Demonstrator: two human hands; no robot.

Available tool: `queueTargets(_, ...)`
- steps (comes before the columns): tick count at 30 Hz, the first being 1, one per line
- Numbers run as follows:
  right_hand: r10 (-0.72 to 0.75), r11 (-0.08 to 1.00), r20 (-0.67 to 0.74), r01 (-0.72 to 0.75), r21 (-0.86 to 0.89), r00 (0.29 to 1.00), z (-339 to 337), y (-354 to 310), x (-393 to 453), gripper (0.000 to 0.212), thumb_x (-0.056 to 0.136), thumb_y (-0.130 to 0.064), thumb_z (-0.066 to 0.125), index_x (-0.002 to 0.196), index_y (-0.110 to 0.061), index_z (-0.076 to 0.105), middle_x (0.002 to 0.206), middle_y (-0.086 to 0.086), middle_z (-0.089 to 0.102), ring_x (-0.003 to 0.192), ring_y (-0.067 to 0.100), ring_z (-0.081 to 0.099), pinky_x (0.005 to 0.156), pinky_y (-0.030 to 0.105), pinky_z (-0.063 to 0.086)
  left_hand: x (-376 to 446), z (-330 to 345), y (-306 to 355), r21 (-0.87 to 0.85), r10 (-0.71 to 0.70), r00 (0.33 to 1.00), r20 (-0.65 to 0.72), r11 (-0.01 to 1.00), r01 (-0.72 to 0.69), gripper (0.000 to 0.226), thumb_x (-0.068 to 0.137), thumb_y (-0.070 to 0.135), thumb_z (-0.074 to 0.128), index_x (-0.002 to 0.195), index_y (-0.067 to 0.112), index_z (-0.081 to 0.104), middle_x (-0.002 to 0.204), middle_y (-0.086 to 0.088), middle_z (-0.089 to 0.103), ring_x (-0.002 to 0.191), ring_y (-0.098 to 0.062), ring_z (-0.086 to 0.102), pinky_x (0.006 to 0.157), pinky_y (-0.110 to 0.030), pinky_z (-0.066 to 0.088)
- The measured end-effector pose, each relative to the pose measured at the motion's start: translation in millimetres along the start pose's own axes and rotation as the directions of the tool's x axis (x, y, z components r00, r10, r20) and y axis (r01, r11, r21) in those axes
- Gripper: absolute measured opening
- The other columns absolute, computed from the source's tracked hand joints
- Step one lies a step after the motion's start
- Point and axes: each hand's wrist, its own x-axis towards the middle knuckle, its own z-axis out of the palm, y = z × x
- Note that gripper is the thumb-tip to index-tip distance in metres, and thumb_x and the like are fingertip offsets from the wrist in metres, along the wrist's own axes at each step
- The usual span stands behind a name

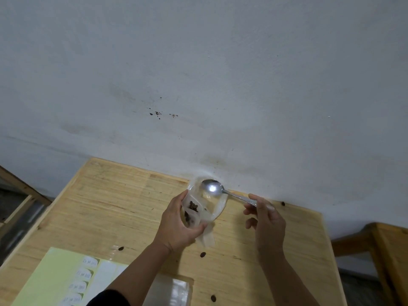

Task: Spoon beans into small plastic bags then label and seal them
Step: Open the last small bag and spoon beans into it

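My left hand (pixel 176 226) grips a clear plastic container or bag (pixel 217 206) above the wooden table (pixel 110 206); small clear bags with dark brown beans (pixel 193 206) show inside it. My right hand (pixel 266 219) pinches the handle of a shiny metal spoon (pixel 212 187), whose bowl sits over the plastic's far rim and looks empty, with a bright glare on it. A white bit of plastic (pixel 207 238) hangs below my left hand.
A pale green sheet with several white labels (pixel 84 277) lies at the near left. A stack of clear bags (pixel 170 290) lies at the near edge. Loose beans (pixel 202 254) dot the table. A white wall stands behind; a wooden chair (pixel 379 246) is to the right.
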Motion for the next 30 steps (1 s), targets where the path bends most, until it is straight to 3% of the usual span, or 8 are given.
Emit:
queueTargets(6,0.187,0.976,-0.171,-0.202,-0.076,0.967,-25.8,36.6,-7.4,0.016,0.088,-0.004,0.057,0.095,-0.010,0.070,0.080,0.009,0.071,0.070,0.017,0.064,0.050,0.023,0.048,-3.2,1.7,6.0,0.005,0.024,0.999,-0.026,1.000,-0.024,0.107,0.052,0.066,0.067,0.143,0.022,0.032,0.139,0.009,0.043,0.126,-0.007,0.041,0.101,-0.020,0.034)
queueTargets(9,0.251,0.948,-0.248,-0.289,-0.131,0.936,-33.2,58.3,-10.2,0.015,0.086,-0.006,0.060,0.092,-0.012,0.071,0.077,0.004,0.072,0.064,0.016,0.062,0.057,0.028,0.049,-4.8,4.9,4.3,0.012,0.013,1.000,-0.019,1.000,-0.013,0.109,0.051,0.067,0.067,0.143,0.022,0.032,0.139,0.008,0.044,0.126,-0.007,0.041,0.101,-0.021,0.034)
queueTargets(12,0.237,0.925,-0.331,-0.316,-0.210,0.914,-36.9,73.9,-10.7,0.013,0.085,-0.010,0.061,0.092,-0.013,0.072,0.070,0.001,0.069,0.059,0.013,0.057,0.062,0.030,0.048,-6.9,7.3,1.9,0.027,-0.005,1.000,-0.016,1.000,0.006,0.111,0.050,0.070,0.067,0.144,0.021,0.031,0.140,0.007,0.043,0.127,-0.009,0.041,0.102,-0.023,0.034)
queueTargets(15,0.184,0.877,-0.382,-0.327,-0.353,0.906,-38.5,78.5,-10.7,0.014,0.084,-0.015,0.062,0.094,-0.014,0.072,0.073,0.000,0.067,0.068,0.015,0.057,0.071,0.027,0.042,-8.8,7.6,-0.6,0.073,-0.005,1.000,-0.017,0.997,0.006,0.113,0.050,0.072,0.064,0.145,0.019,0.030,0.142,0.006,0.041,0.128,-0.008,0.039,0.102,-0.021,0.032)
queueTargets(18,0.163,0.815,-0.372,-0.337,-0.471,0.914,-39.1,80.3,-9.4,0.013,0.084,-0.017,0.062,0.093,-0.016,0.071,0.076,0.000,0.064,0.077,0.017,0.055,0.074,0.025,0.036,-11.9,6.5,-1.5,0.085,-0.011,1.000,-0.020,0.996,0.013,0.113,0.050,0.071,0.065,0.144,0.020,0.030,0.143,0.006,0.041,0.128,-0.005,0.038,0.103,-0.021,0.031)
queueTargets(22,0.112,0.782,-0.347,-0.298,-0.548,0.931,-37.1,82.3,-6.9,0.011,0.082,-0.018,0.063,0.089,-0.014,0.071,0.077,0.002,0.068,0.074,0.018,0.054,0.072,0.025,0.034,-14.2,4.3,1.3,0.085,0.000,0.999,-0.035,0.996,0.003,0.111,0.051,0.069,0.066,0.144,0.020,0.031,0.142,0.008,0.041,0.126,-0.003,0.038,0.103,-0.021,0.031)
queueTargets(26,0.054,0.766,-0.305,-0.236,-0.599,0.951,-34.3,77.9,-8.6,0.013,0.084,-0.018,0.061,0.090,-0.011,0.071,0.079,0.003,0.070,0.075,0.018,0.061,0.063,0.022,0.034,-15.5,3.6,4.0,0.097,0.036,0.999,-0.038,0.995,-0.032,0.111,0.053,0.068,0.067,0.145,0.020,0.029,0.144,0.006,0.039,0.131,-0.007,0.036,0.108,-0.028,0.032)
queueTargets(30,-0.034,0.816,-0.154,-0.062,-0.575,0.987,-19.1,50.1,-16.4,0.012,0.088,-0.018,0.060,0.091,-0.013,0.070,0.070,-0.009,0.062,0.063,-0.003,0.053,0.058,0.008,0.033,-19.0,3.1,12.8,0.070,0.086,0.995,-0.045,0.994,-0.083,0.108,0.053,0.065,0.069,0.144,0.020,0.031,0.138,0.010,0.041,0.126,-0.003,0.039,0.102,-0.016,0.031)
